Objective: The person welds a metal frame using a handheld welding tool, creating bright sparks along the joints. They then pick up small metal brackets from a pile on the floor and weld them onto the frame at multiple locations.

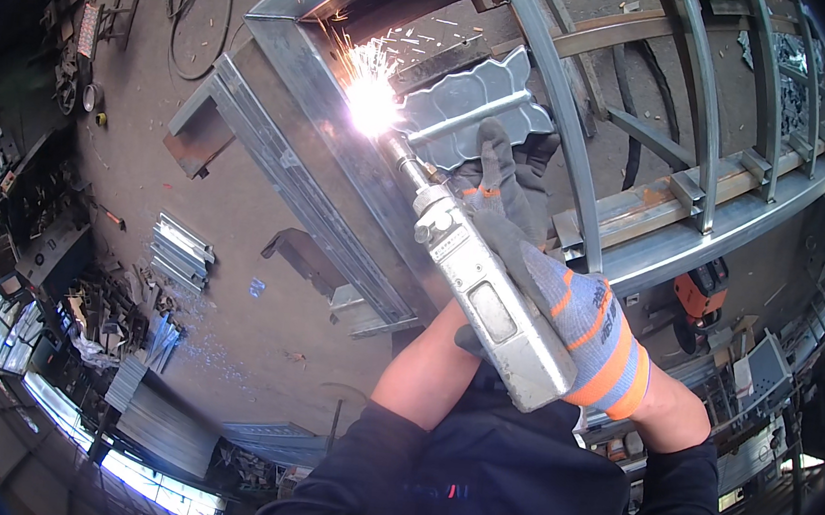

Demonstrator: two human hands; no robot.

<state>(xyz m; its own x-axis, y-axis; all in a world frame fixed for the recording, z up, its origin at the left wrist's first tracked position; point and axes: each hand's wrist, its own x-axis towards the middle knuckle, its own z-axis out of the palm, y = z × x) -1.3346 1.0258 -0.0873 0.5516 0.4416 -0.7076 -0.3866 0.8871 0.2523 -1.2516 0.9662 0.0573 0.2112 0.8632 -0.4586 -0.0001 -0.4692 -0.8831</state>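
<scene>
My right hand [586, 326], in a grey and orange glove, is wrapped round the silver body of a welding torch [493, 301]. The torch's nozzle points up and left, and a bright arc with sparks [373, 108] burns at its tip. Beyond the torch, my left hand [512, 172], gloved too, grips the lower edge of a grey wavy-edged ornamental metal plate [474, 103], one digit stretched onto its face. Part of that hand and its wrist are hidden behind the torch. The plate lies inside a steel frame [330, 133], close to the arc.
Curved metal bars [558, 112] span the frame at the right. Steel channels [290, 179] run along its left side. An orange and black machine [700, 293] stands at the right. Corrugated metal pieces [182, 251] lie on the floor at left, and a cable [229, 17] curls at upper left.
</scene>
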